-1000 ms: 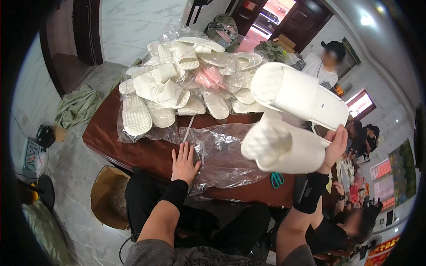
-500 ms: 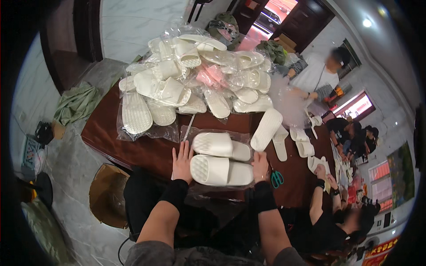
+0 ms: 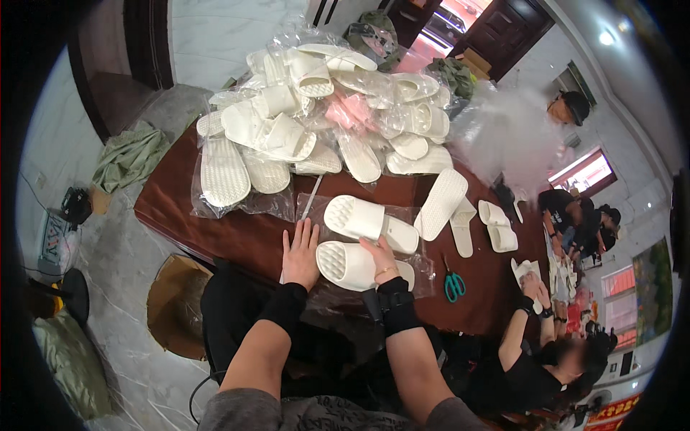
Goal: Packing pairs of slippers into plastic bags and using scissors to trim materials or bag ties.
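Note:
Two white slide slippers lie side by side on a clear plastic bag (image 3: 424, 285) in front of me. My right hand (image 3: 384, 261) grips the near slipper (image 3: 343, 266), its fingers curled over the strap. Just beyond it, the far slipper (image 3: 356, 217) sits slightly askew, farther to the right. Fingers stretched out, my left hand (image 3: 300, 256) lies flat at the bag's left side, close to the near slipper's textured end, holding nothing. Under the right wrist, part of the near slipper is hidden.
Bagged white slippers (image 3: 226, 172) are heaped across the back of the brown table (image 3: 172, 205), pink pieces (image 3: 352, 111) among them. Teal-handled scissors (image 3: 454, 286) and loose slippers (image 3: 441, 205) lie to the right. Co-workers stand or sit along the right side. A cardboard box (image 3: 176, 309) stands lower left.
My right hand has moved left from the slippers' right end onto the near slipper's strap. The two slippers now sit apart at an angle. At the far right, a co-worker's clear plastic has risen.

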The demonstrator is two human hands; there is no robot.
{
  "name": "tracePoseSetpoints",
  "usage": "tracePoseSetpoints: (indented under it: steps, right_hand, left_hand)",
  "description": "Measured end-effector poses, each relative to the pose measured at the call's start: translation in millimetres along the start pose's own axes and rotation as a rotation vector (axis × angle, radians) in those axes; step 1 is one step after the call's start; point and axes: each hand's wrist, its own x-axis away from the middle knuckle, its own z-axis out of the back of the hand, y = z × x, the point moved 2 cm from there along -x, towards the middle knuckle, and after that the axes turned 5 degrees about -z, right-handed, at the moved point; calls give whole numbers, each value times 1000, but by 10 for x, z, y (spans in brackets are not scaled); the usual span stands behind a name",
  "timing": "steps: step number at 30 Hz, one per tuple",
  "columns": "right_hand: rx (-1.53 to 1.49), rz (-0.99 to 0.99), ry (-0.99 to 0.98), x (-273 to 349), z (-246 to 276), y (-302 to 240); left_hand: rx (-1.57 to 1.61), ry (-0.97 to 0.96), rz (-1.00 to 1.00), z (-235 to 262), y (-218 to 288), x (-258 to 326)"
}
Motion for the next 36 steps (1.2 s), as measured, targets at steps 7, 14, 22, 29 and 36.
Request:
tracePoseSetpoints:
  steps: [7,14,22,29,36]
  right_hand:
    - [232,98,28,129,379,139]
    - [704,213,118,224,1600,-436]
    - [1409,413,705,58,1988,-2166]
    - [1322,1041,-208,186,-818,-1578]
    - [1376,1300,-322,493,-3062,-874]
  left_hand:
    - [79,34,11,57,13,0]
    - [85,67,26,142,-3,-1]
    - [49,60,26,133,-146,84]
    - [74,34,34,120,-195,53]
    - [-105,138,-25,-190,-300,88]
